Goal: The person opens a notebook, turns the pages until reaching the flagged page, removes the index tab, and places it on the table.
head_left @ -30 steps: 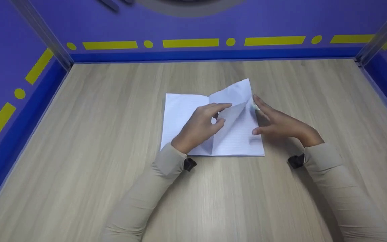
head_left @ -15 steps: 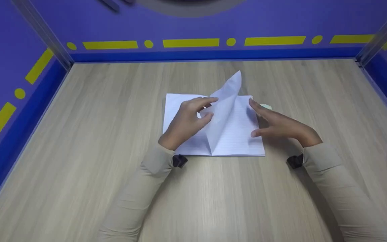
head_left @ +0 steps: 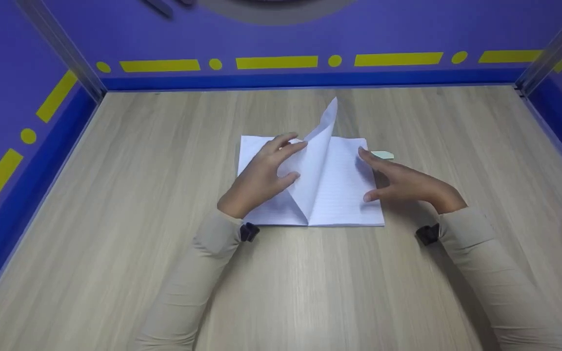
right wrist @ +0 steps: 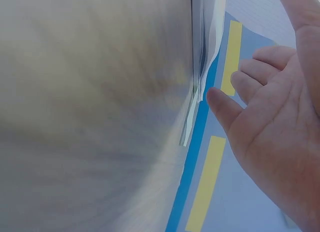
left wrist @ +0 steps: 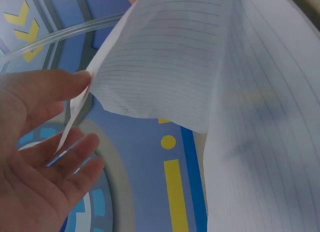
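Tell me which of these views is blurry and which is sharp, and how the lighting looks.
Head view: evenly lit and fairly sharp, with soft shadows under the right hand and notebook. Left wrist view: the lifted page is crisp near the left hand, softer at right. Right wrist view: the table is a smeared blur.

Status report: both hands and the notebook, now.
Left hand lifts one lined page upright over the open notebook. Right hand open, at its right edge. Small pale object lies just beyond.
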The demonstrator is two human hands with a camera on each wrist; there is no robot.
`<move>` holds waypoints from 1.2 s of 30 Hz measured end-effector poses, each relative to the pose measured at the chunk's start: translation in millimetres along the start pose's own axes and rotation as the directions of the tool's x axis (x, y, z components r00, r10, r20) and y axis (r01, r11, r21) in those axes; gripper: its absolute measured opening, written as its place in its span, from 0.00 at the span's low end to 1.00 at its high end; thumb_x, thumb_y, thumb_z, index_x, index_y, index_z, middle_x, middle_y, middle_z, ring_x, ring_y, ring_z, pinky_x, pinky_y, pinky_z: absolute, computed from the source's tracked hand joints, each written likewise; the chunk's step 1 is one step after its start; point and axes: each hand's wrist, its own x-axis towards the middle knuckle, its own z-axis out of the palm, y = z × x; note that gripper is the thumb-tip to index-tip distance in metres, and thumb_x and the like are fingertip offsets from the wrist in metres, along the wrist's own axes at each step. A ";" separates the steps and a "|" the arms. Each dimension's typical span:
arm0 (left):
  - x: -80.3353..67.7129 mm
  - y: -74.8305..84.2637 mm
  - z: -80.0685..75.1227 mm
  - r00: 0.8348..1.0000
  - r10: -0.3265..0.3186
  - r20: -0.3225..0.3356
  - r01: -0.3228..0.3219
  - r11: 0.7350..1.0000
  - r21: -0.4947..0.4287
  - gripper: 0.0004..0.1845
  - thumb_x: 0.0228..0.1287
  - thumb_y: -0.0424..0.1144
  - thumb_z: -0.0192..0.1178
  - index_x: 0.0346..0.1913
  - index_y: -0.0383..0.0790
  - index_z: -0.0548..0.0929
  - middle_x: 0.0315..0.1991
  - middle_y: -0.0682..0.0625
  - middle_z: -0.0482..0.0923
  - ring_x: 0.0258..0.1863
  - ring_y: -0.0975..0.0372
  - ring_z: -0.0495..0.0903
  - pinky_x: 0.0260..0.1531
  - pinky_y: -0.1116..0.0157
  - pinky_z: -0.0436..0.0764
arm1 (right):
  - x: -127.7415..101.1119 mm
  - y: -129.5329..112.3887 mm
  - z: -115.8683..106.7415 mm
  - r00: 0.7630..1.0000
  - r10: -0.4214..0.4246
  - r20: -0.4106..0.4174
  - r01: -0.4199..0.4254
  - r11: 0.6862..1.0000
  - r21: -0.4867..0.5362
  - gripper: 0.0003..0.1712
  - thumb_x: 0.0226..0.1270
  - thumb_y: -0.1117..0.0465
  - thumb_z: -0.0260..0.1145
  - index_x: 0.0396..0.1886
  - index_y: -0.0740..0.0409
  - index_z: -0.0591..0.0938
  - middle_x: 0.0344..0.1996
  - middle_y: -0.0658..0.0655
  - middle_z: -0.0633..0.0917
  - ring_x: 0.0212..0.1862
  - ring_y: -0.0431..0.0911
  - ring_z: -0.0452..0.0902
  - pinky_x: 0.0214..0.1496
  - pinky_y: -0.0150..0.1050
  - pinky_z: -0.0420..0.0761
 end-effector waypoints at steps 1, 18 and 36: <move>-0.6 -0.8 -0.5 1.000 0.005 0.008 -0.005 1.000 0.023 0.30 0.60 0.31 0.63 0.66 0.41 0.72 0.70 0.43 0.63 0.69 0.53 0.65 0.66 0.62 0.69 | 0.2 -0.2 0.1 1.000 0.000 0.003 0.000 1.000 -0.005 0.62 0.55 0.42 0.71 0.78 0.52 0.42 0.78 0.57 0.41 0.78 0.54 0.34 0.76 0.57 0.43; -10.8 -15.7 -4.4 0.991 0.082 0.107 -0.112 0.943 0.314 0.40 0.59 0.41 0.66 0.74 0.47 0.61 0.78 0.46 0.42 0.78 0.53 0.40 0.74 0.48 0.46 | 2.7 -2.6 1.9 0.998 0.026 0.064 -0.021 0.997 -0.080 0.66 0.50 0.40 0.73 0.77 0.53 0.41 0.78 0.57 0.40 0.78 0.54 0.33 0.76 0.56 0.43; -27.4 -59.0 -6.3 0.791 -0.312 0.526 0.264 0.950 0.165 0.53 0.50 0.49 0.73 0.75 0.41 0.53 0.78 0.44 0.35 0.77 0.53 0.33 0.75 0.53 0.37 | 1.4 -4.2 5.5 0.994 0.043 0.104 -0.033 0.995 -0.098 0.67 0.47 0.42 0.76 0.77 0.54 0.43 0.78 0.55 0.41 0.78 0.52 0.34 0.77 0.54 0.44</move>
